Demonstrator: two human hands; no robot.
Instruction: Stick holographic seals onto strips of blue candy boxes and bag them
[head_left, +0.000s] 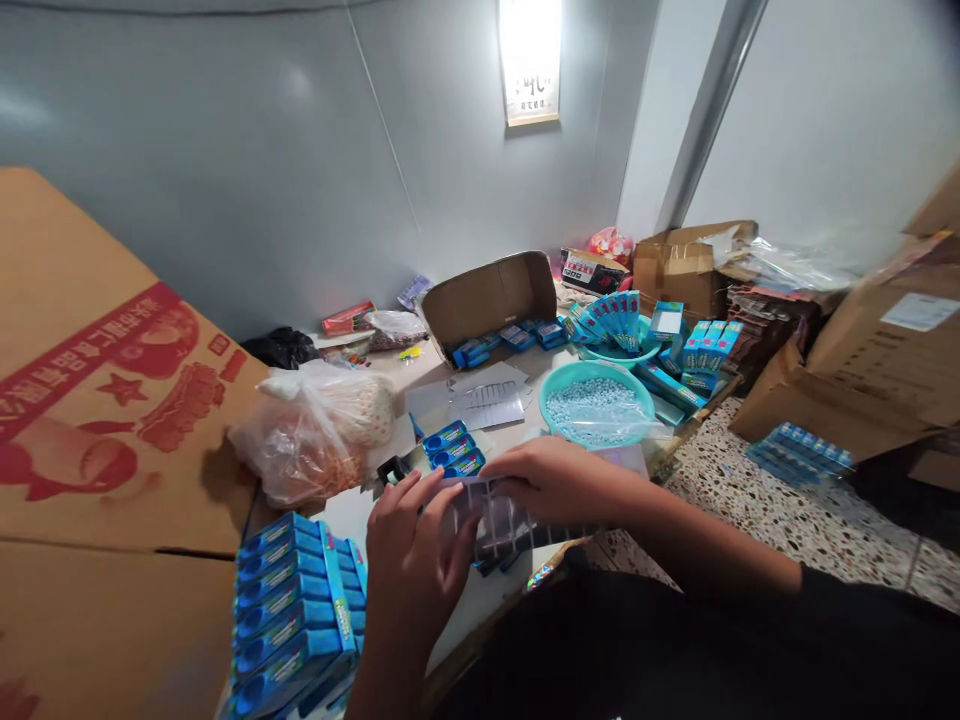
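The fingers of the left hand (411,535) are slightly spread at one end of a clear divided tray (504,528), the thumb standing apart from them; whether they pinch it cannot be told. The right hand (551,478) has its fingers pressed together and curled over the tray's far edge, gripping it. The tray is thus between the two hands, tilted above a white table (472,612).

Just beyond the fingertips lie three blue packs (455,450) in a row, with a small black object (392,470) beside the left fingers. Farther out are papers (489,396), and past the right fingers stands a turquoise basin (547,374) of pale blue beads, a clear plastic bag (628,428) lying across it. Behind that, a second basin carries fanned blue boxes (613,320).

Straight ahead, well beyond the fingers, an open cardboard box (491,300) holds more blue packs. Left of the left fingers sit a bulging plastic bag (311,435), stacked blue boxes (289,610) nearer the body, and a large printed carton (112,400).
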